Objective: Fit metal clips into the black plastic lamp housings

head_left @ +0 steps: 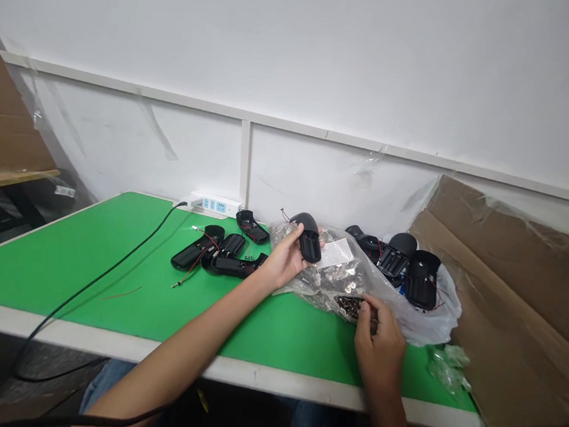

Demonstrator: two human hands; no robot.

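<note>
My left hand (285, 260) is closed around a black plastic housing (308, 237) with a thin wire at its end, held up over the green table (86, 256). My right hand (377, 344) reaches into a clear plastic bag (343, 275) and its fingertips pinch among small dark metal parts (349, 305); what they hold is too small to make out. The bag lies between both hands near the table's right side.
Several black housings with red wires (221, 254) lie at the table's middle; more (404, 264) rest on a white bag at right. A white power strip (215, 204) and black cable (110, 271) are at left. Cardboard (516, 293) stands at right.
</note>
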